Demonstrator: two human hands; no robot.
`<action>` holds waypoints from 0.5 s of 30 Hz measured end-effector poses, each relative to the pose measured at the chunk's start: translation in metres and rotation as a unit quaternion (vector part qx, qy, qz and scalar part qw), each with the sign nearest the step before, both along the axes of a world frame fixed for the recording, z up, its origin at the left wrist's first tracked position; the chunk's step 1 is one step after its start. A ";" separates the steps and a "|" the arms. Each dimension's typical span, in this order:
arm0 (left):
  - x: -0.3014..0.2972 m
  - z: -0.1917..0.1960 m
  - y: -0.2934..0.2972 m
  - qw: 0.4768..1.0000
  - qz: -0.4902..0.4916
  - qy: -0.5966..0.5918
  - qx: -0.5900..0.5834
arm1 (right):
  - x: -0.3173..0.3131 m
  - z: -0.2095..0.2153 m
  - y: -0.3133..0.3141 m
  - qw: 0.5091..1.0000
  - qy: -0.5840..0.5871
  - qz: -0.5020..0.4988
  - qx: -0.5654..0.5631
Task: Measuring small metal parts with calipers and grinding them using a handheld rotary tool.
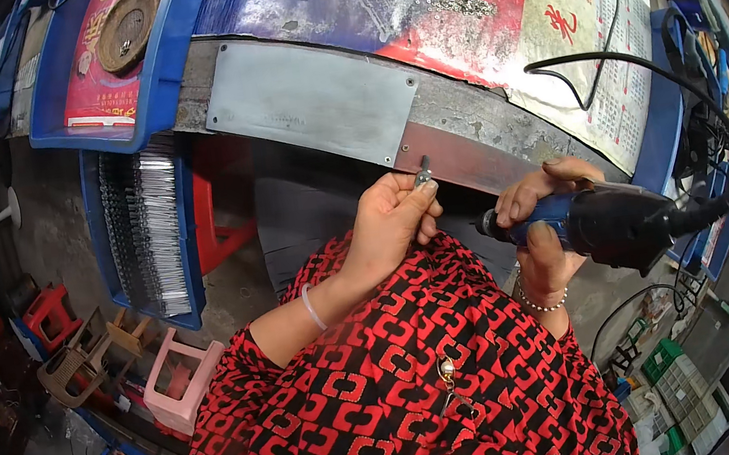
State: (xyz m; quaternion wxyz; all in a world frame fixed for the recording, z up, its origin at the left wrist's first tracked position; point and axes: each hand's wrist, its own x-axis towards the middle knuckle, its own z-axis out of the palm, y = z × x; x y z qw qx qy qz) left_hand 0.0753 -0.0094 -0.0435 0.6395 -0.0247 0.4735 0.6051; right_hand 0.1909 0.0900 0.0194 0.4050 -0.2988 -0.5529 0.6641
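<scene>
Pinching a small metal part (423,175) at the bench's (460,114) near edge, the left hand (393,219) waits; the right hand (542,232) grips a rotary grinder (608,221), apparently not yet touching.

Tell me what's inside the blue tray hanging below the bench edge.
The blue tray holds dense rows of thin, shiny metal pieces. Whatever lies beneath them, and the tray's floor, is covered.

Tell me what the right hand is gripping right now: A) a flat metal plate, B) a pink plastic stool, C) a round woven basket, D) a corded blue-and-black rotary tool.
D: the right hand wraps the blue-and-black rotary tool, whose black cord loops up over the bench, while the left hand pinches a small metal piece near its tip.
</scene>
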 end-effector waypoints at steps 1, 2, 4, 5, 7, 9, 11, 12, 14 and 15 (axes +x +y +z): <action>0.001 0.000 0.001 1.000 0.011 -0.003 0.002 | 0.001 -0.002 0.002 1.000 -0.001 0.001 -0.002; 0.001 -0.001 0.002 1.000 0.012 -0.003 0.001 | 0.002 -0.004 0.004 0.999 -0.025 0.031 0.003; 0.001 -0.001 0.004 1.000 0.007 0.014 -0.027 | 0.000 -0.007 0.007 0.997 -0.049 0.062 0.007; 0.001 0.000 0.004 0.999 0.007 0.014 -0.028 | -0.001 -0.007 0.008 0.995 -0.073 0.075 -0.009; -0.001 0.003 0.005 0.999 -0.015 0.012 -0.033 | -0.006 -0.001 0.009 0.984 -0.124 0.102 -0.077; -0.004 0.004 0.007 0.999 -0.042 0.001 -0.023 | -0.015 0.001 0.012 0.979 -0.155 0.082 -0.105; -0.006 0.001 0.006 0.998 -0.067 -0.007 -0.012 | -0.021 -0.001 0.021 0.958 -0.231 0.137 -0.101; -0.005 -0.002 0.003 0.998 -0.063 0.009 0.014 | -0.025 0.001 0.024 0.947 -0.206 0.179 -0.168; -0.004 -0.004 0.002 0.997 -0.056 0.020 0.041 | -0.026 -0.017 0.024 0.938 -0.281 0.194 -0.061; -0.005 -0.002 0.003 0.997 -0.067 0.028 0.023 | -0.025 -0.018 0.026 0.936 -0.284 0.197 -0.061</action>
